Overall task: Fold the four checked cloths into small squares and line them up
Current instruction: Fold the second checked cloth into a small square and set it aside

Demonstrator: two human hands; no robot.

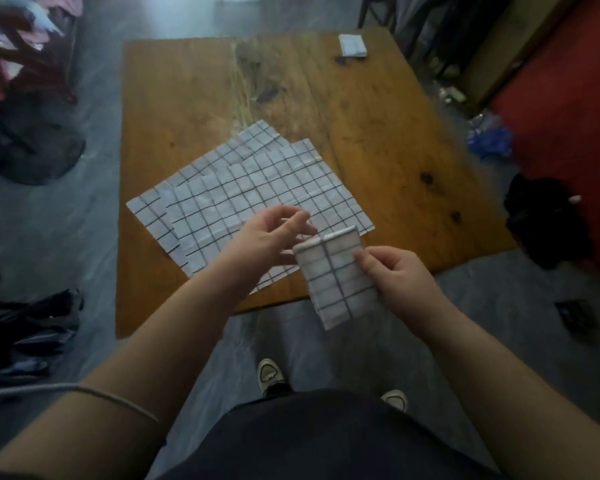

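Head view shows the right hand [399, 282] pinching the right edge of the folded checked cloth [338, 278], white with dark grid lines, above the wooden table [378, 133] near edge, the left hand [267, 237] loose-fingered beside its upper left corner, the unfolded cloths [250, 188] overlapping flat behind, and a small folded square [352, 46] at the far right corner.

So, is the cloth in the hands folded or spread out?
Folded: the held cloth is a narrow layered rectangle, pinched by the right hand.

Wooden table [187, 98] amid scattered belongings
Table beneath and beyond the left hand [267, 237]; black bag [541, 223] right of the right hand [399, 278], blue plastic bag [490, 138] beyond it; dark clothes [32, 334] far left.
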